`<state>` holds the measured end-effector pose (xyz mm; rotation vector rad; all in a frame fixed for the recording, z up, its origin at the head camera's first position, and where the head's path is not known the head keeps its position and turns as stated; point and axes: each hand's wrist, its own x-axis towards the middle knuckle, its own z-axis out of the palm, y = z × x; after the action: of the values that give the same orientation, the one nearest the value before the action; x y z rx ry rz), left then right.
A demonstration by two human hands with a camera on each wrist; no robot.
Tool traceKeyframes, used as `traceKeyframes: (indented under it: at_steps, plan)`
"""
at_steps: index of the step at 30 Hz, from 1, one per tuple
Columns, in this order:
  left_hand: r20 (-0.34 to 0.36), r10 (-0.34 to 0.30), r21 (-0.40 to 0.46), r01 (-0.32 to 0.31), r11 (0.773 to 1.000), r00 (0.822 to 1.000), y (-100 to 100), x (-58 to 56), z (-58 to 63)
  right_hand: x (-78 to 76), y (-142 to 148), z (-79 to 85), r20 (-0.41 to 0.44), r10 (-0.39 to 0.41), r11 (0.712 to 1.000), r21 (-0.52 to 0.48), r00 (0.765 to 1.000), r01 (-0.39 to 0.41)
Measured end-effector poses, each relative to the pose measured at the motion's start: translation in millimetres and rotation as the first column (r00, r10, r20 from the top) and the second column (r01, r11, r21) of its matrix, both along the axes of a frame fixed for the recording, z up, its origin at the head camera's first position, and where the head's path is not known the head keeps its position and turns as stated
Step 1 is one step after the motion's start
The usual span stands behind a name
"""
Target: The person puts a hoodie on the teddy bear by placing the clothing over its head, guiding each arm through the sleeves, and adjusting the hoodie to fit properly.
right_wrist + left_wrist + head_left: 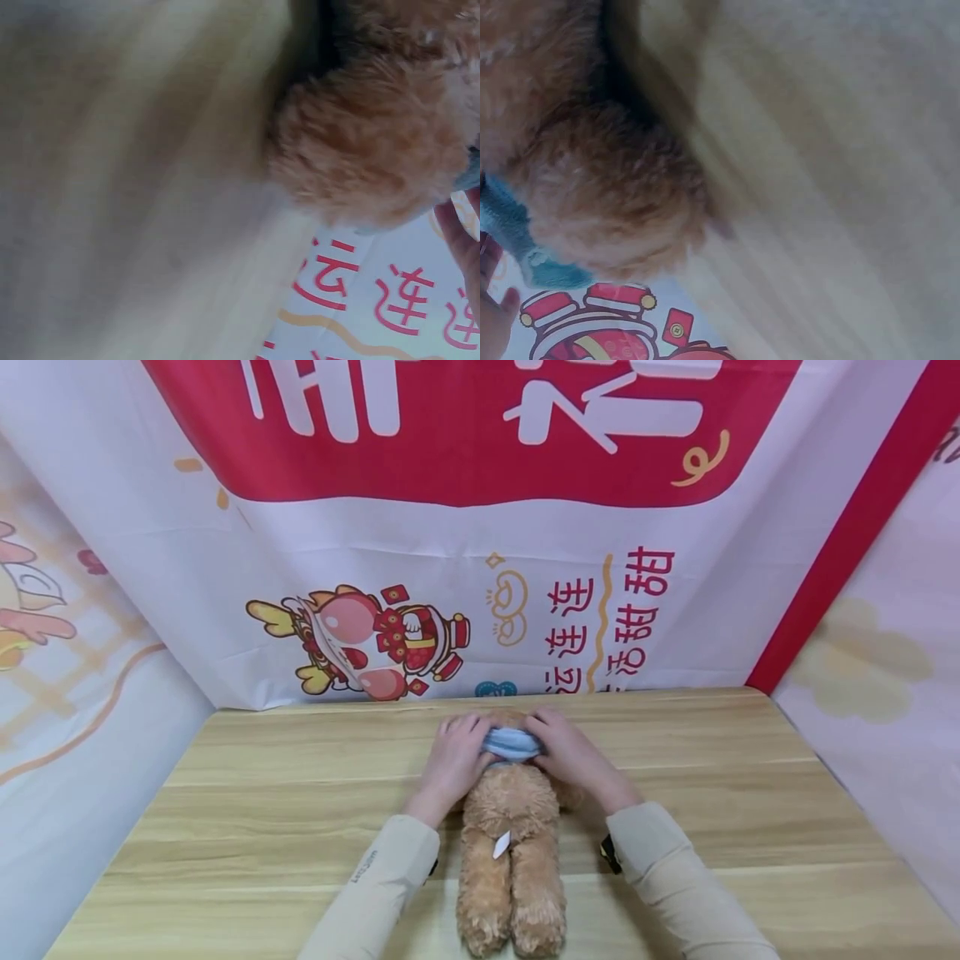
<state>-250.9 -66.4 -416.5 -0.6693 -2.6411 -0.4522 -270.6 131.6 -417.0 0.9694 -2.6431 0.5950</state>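
Note:
A light brown plush bear [513,806] lies stretched out on the wooden table, legs toward me, with a white tag [502,845] between them. Across its head runs a light blue cloth [512,744]. At the cloth's left end, my left hand [457,752] grips it, thumb at the lower edge. My right hand [572,753] holds the opposite end in a similar way. The left wrist view shows part of the cloth [551,271] beside a furry limb [622,195]. In the right wrist view, fingers [454,229] show at the edge near another furry limb [367,146].
The wooden table [262,827] extends to both sides of the bear. Behind its far edge hangs a white and red printed cloth backdrop [420,527]. Printed side walls stand at left [67,693] and right [885,693].

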Motion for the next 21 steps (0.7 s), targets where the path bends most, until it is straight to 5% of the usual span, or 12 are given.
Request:
traceKeyframes:
  at_steps: [5,13,21]
  plan:
    - [-0.028,-0.011,-0.035,0.010,0.999,1.000,0,-2.4,-1.0,4.6,1,-3.0,-0.081,0.008,1.000,0.012,0.997,-0.007]
    - [-0.170,0.018,-0.074,-0.031,0.997,0.985,-4,-1.2,-8.4,8.0,-4,-4.3,-0.166,0.064,0.998,-0.018,0.984,-0.068]
    - [-0.134,0.079,0.016,-0.077,0.997,0.988,-2,0.6,-7.7,11.8,2,4.2,0.054,0.005,0.997,-0.076,0.999,-0.001]
